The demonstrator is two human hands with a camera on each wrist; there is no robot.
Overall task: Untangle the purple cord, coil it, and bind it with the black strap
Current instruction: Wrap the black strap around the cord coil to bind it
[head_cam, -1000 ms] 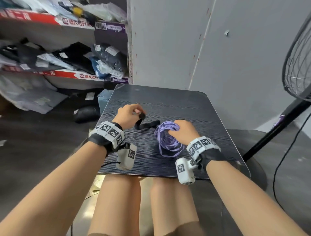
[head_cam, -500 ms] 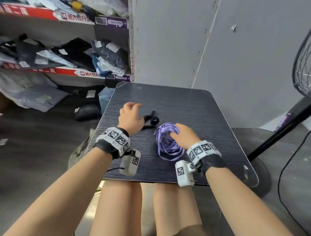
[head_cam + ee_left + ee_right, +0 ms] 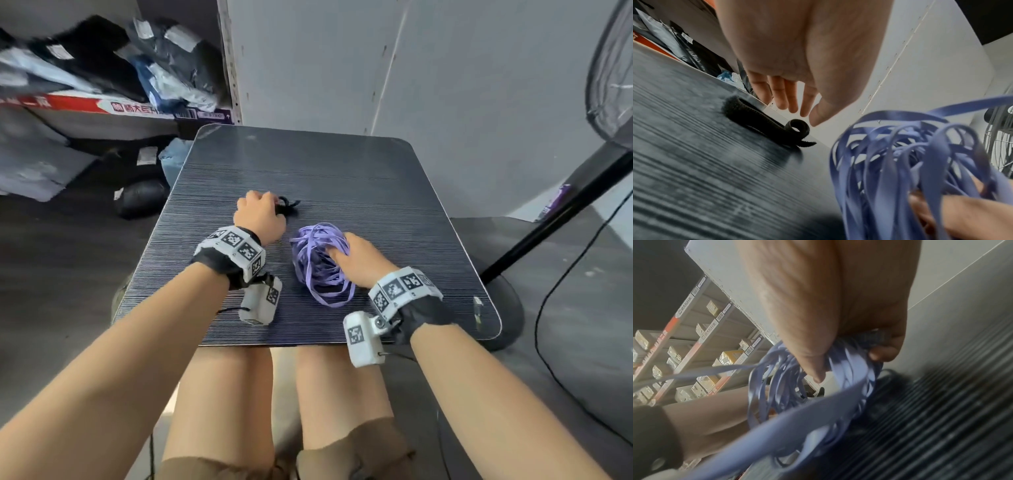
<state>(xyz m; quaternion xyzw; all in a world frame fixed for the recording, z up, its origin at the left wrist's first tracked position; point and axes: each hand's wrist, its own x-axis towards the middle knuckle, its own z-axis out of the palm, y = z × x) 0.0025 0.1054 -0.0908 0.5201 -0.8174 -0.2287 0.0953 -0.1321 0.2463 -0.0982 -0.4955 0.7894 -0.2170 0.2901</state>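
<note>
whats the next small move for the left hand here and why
Probably lower the left hand and pinch the black strap: it lies loose on the table below open fingers, while the right hand holds the purple cord bunched.

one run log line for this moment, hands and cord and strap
left hand: open above black strap, not touching | right hand: grips purple cord bundle | strap: lying on table | cord: unbound

My right hand (image 3: 838, 308) grips the bunched purple cord (image 3: 797, 394) above the dark ribbed counter (image 3: 951, 426); shelves (image 3: 694, 345) of boxes stand far left.
</note>
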